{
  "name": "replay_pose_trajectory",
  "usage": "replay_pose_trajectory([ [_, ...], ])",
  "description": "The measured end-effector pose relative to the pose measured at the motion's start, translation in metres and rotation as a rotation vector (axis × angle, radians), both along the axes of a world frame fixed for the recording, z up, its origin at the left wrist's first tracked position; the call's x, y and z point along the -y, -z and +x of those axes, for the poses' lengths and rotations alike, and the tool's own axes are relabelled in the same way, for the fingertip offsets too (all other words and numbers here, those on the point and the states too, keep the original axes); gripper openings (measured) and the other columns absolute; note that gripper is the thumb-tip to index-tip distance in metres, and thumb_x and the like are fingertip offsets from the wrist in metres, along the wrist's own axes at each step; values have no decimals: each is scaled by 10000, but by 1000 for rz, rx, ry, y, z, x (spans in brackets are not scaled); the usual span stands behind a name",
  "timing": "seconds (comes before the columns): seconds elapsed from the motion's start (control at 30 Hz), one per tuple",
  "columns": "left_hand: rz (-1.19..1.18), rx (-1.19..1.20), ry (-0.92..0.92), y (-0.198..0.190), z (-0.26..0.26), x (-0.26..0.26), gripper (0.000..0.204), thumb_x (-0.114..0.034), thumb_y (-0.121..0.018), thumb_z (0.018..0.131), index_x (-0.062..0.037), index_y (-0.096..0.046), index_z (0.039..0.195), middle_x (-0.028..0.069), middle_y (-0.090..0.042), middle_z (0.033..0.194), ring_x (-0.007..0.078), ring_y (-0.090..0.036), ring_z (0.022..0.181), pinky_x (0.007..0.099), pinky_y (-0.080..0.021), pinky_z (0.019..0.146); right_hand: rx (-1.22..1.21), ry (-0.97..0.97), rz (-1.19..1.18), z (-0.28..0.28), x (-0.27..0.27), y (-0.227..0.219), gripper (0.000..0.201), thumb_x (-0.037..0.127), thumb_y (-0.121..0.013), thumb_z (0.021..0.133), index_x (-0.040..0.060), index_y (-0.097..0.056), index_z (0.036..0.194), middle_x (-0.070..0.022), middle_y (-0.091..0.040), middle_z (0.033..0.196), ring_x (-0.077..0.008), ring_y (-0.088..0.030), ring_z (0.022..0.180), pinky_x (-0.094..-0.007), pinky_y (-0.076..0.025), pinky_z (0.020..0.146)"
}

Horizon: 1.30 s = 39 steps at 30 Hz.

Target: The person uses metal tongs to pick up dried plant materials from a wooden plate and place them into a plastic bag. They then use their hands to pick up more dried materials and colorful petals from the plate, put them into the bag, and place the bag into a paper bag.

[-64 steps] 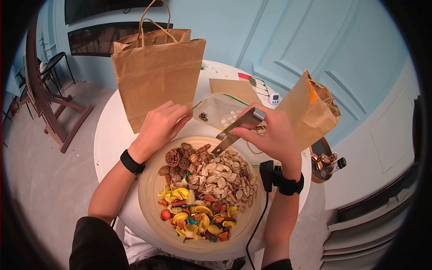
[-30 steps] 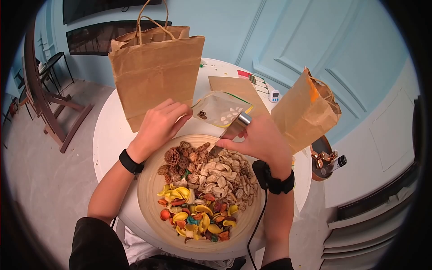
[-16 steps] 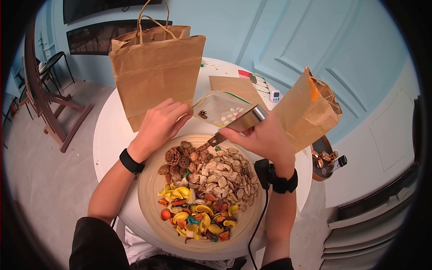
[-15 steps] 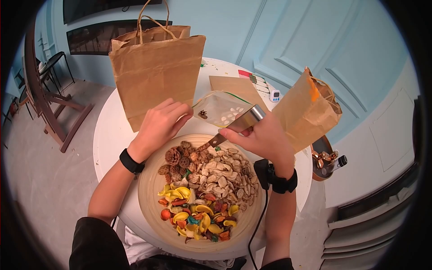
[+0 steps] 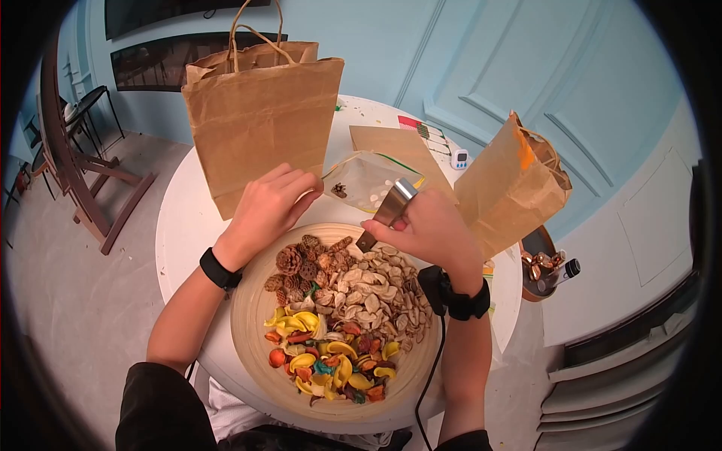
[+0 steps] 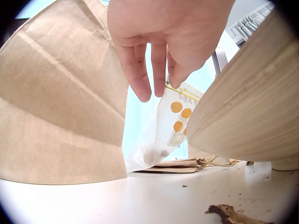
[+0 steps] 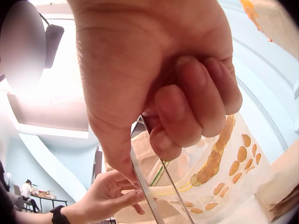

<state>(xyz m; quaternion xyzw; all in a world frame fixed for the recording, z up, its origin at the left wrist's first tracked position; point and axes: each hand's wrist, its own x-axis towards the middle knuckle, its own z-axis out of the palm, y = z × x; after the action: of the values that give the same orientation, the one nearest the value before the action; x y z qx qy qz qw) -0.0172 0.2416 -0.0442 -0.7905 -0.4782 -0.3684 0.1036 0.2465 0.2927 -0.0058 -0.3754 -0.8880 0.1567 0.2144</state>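
Observation:
My right hand grips metal tongs, whose tips stand over the back of a round wooden plate. No piece shows plainly between the tips. Left-hand fingers pinch the edge of a clear zip bag, holding its mouth up behind the plate. Inside the bag lie a small brown cone and several pale pieces; orange ovals are printed on its side. The plate carries pine cones at the back left, pale dried slices at the right, and coloured dried pieces in front.
A tall brown paper bag stands behind my left hand. Another paper bag leans at the right. Flat brown card and a small white timer lie behind the zip bag. A black cable hangs from my right wrist.
The tongs have shifted around over the plate's back edge, now swung more upright with their tips drawn away from the cones. My left hand keeps its place at the zip bag.

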Motion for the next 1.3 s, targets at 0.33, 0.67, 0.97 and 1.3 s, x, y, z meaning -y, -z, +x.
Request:
replay_pose_trajectory([
  [0.33, -4, -7, 2, 1, -1, 0, 100, -51, -742, 889, -65, -671, 957, 57, -695, 879, 257, -643, 822, 375, -539, 708, -68, 3, -37, 1, -2, 4, 535, 503, -764, 822, -3, -699, 660, -116, -582, 533, -321, -584, 525, -407, -473, 552],
  [0.67, -20, -14, -1, 0, 0, 2, 94, -52, -739, 889, -72, -673, 952, 56, -693, 879, 260, -643, 830, 381, -537, 714, -323, -31, -86, 10, -5, 11, 438, 414, -788, 863, -1, -686, 766, -64, -588, 571, -196, -543, 507, -342, -452, 533],
  [0.97, -46, -38, 12, 1, -1, 2, 104, -51, -741, 878, -77, -675, 955, 50, -698, 895, 258, -648, 853, 383, -539, 734, -580, 151, 75, 8, -5, -4, 322, 290, -815, 904, -6, -728, 811, 28, -581, 645, -68, -479, 595, -262, -376, 533],
  [1.3, -45, -45, 2, 1, -1, 3, 115, -47, -743, 869, -81, -676, 956, 44, -699, 899, 255, -648, 859, 382, -542, 736, -418, 86, 12, 4, 10, -16, 360, 337, -819, 875, 2, -702, 810, 7, -577, 632, -116, -482, 552, -298, -387, 516],
])
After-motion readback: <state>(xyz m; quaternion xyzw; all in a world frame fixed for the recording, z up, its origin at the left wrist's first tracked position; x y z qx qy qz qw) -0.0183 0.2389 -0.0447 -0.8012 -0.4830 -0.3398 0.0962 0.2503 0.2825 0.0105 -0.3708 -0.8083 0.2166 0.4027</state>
